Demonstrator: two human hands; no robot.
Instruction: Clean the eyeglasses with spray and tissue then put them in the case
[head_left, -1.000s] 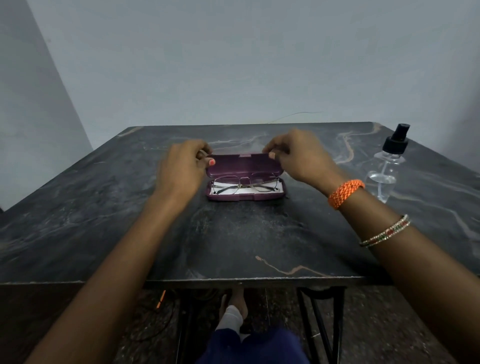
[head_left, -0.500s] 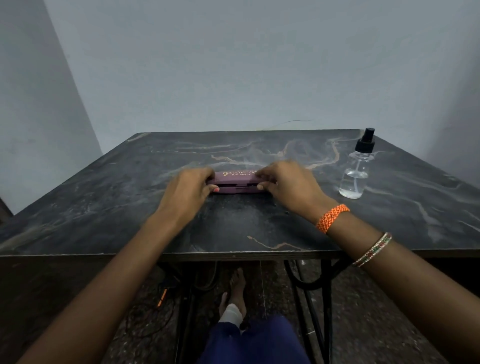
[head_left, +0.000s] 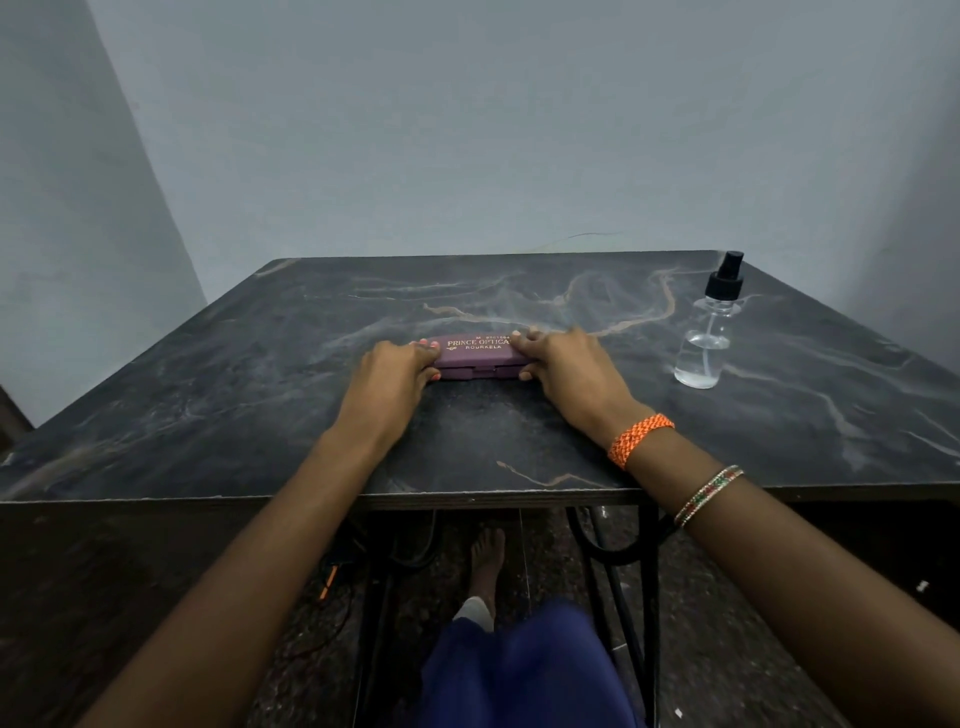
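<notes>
- A closed maroon eyeglass case (head_left: 478, 357) lies flat near the middle of the dark marbled surface (head_left: 260, 374), its long side running left to right.
- Gold lettering on the lid reads "PRINCE OPTICA…" with "ROURKELA" beneath; the end of the top word is covered by the right hand.
- The left hand (head_left: 387, 376) clasps the case's left end: its fingers (head_left: 422, 345) curl over the top and the thumb presses the front edge near the seam.
- The right hand (head_left: 563, 366) clasps the right end in the same way, fingers over the lid's far corner and thumb at the front edge.
- Both hands are closed on the case, which rests on the surface between them.
- The eyeglasses are not visible; with the lid shut, I cannot tell what is inside.
- A clear spray bottle (head_left: 707, 332) with a black pump top stands upright well to the right of the case, apart from the right hand, with a little liquid in its base.
- An orange woven band (head_left: 640, 439) sits on the right wrist, and thin bangles (head_left: 707, 493) lie further up that forearm.
</notes>
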